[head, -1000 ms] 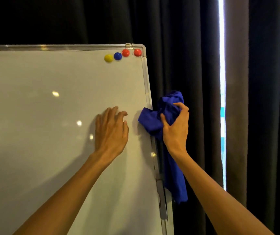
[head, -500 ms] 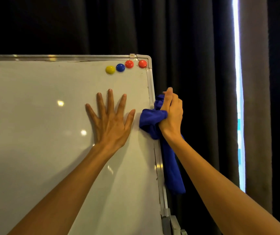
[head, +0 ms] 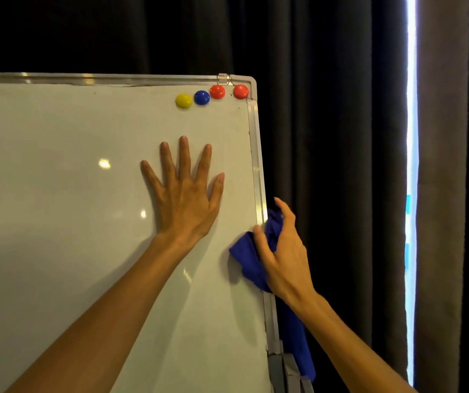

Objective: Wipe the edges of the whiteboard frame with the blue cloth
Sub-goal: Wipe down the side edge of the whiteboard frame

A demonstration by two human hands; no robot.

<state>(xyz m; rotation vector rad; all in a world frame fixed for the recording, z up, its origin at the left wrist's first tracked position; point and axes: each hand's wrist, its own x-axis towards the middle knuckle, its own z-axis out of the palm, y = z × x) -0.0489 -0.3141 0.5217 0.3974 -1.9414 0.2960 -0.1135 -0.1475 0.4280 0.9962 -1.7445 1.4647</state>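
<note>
The whiteboard [head: 57,222] fills the left of the view, with a silver metal frame [head: 256,154] along its top and right edges. My left hand [head: 183,194] lies flat on the board with its fingers spread, holding nothing. My right hand [head: 283,251] grips the blue cloth [head: 246,255], which is wrapped around the right frame edge about halfway down. One end of the cloth hangs down behind the frame to the lower right.
Yellow, blue and two red magnets [head: 202,97] sit near the board's top right corner. A grey bracket [head: 280,370] is fixed to the frame at the bottom. Dark curtains [head: 327,137] hang behind, with a bright gap [head: 411,165] on the right.
My right hand has slid the cloth down the right frame edge from its higher spot. My left hand stays flat on the board with its fingers spread.
</note>
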